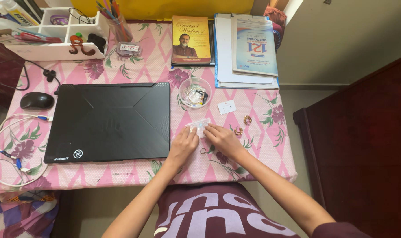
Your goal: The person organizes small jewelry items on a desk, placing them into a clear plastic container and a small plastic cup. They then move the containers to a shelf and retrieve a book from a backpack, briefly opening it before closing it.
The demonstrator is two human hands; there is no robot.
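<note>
Head-camera view is looking down on a table [121,176] covered with a pink floral cloth, where both hands are meeting just right of a closed black laptop [110,121]. Left hand [183,144] and right hand [222,139] are both lying palm down with fingers curled, their fingertips pinching a small clear plastic pouch [199,127] between them on the cloth beside the laptop's right edge. Beyond the pouch, up from the laptop's far right corner, a clear glass bowl [194,92] is holding small items. Further right of the laptop, a small white card [227,107] and two gold rings [243,125] are lying on the cloth. Left of the laptop, a black mouse [36,100] is resting.
</note>
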